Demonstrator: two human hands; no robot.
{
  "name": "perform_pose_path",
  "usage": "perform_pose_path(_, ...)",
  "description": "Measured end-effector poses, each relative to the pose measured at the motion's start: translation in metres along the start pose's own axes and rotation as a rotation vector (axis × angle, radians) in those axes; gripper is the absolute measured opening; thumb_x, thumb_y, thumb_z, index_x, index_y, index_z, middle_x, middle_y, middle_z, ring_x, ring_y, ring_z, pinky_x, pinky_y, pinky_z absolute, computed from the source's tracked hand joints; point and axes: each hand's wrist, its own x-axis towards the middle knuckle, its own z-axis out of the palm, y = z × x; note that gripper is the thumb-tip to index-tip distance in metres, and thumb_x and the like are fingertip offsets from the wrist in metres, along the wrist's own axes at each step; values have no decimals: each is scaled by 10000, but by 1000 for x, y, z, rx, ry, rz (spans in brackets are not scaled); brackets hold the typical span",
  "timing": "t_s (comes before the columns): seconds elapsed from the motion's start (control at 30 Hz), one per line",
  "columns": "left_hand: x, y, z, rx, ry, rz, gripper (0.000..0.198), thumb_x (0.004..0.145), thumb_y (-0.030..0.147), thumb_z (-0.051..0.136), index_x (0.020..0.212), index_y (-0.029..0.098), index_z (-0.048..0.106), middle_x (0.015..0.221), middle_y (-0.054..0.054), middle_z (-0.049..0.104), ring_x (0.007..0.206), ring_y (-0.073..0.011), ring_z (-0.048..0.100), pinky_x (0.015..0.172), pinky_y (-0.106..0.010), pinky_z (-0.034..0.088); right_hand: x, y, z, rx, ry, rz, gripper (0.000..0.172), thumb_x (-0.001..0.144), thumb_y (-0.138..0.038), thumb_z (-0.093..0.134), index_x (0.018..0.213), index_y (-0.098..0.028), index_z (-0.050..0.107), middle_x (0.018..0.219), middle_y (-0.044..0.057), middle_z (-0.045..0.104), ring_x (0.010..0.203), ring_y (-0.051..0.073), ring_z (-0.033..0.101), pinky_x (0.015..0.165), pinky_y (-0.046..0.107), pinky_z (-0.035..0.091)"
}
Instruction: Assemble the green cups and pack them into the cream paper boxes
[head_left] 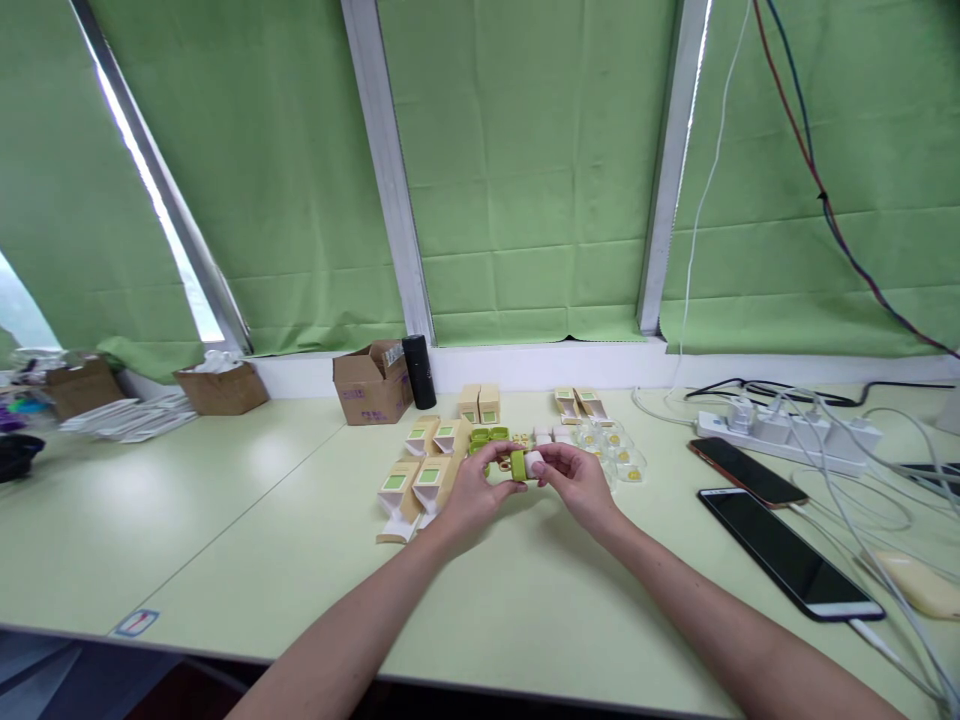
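Observation:
My left hand [478, 490] pinches a small green ring-like piece [518, 465]. Against its right side sits a small whitish rounded piece [533, 462], gripped by the fingers of my right hand [583, 490]. The two pieces touch; I cannot tell whether they are joined. Just beyond my left fingers lie several green square pieces [489, 435]. Pale pinkish-white pieces [553, 434] rest behind my right hand. To its right are clear plastic pieces with yellow centres [631, 466]. Several open small cartons [398, 483] with green windows stand left of my left hand.
Two upright cartons [479, 403], more open ones [581, 404], a cardboard box [372, 383] and a black cylinder [418, 372] stand at the back. On the right lie two phones [787, 550], a loaded power strip [784, 438] and tangled white cables.

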Motion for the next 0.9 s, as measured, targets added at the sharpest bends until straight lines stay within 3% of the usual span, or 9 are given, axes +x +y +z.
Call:
perform_pose_path(0.27, -1, 3, 1, 42, 24, -15, 472, 703, 208, 903, 1152, 263, 767, 1130, -65, 765, 1072, -273, 684, 959, -394, 528, -2, 0, 1, -5, -9, 0, 453, 726, -576, 869, 939, -185, 787, 856, 78, 787, 660, 195, 678, 625, 358, 610)
perform_pose_path(0.43, -1, 1, 4, 3, 43, -34, 463, 695, 222, 907, 1135, 257, 771, 1103, -71, 766, 1052, -280, 684, 945, -403, 541, -2, -1, 1, -8, -1, -22, 542, 730, -582, 865, 1111, -207, 779, 806, 36, 756, 650, 189, 673, 637, 363, 620)
perform_pose_path(0.53, -1, -3, 6, -20, 40, -21, 465, 724, 248, 892, 1171, 255, 765, 1109, -73, 763, 1048, -271, 681, 946, -401, 551, -2, 0, 1, -27, -9, -30, 522, 759, -600, 836, 1100, -208, 792, 784, 34, 753, 636, 191, 675, 650, 373, 623)
perform_pose_path(0.77, -1, -7, 12, -50, 15, -35, 497, 827, 234, 808, 1316, 252, 723, 1265, -93, 749, 1107, -279, 686, 1013, -436, 548, 0, 3, 2, -7, 21, -6, 544, 737, -642, 850, 1042, -200, 767, 750, 31, 742, 636, 210, 712, 651, 378, 631)
perform_pose_path(0.9, -2, -2, 16, -72, 18, -14, 553, 925, 276, 721, 1467, 278, 615, 1481, -100, 639, 1100, -260, 696, 1012, -438, 564, 1, 3, 4, 43, 55, 6, 561, 710, -645, 872, 1023, -200, 735, 734, 10, 716, 615, 202, 712, 644, 380, 636)
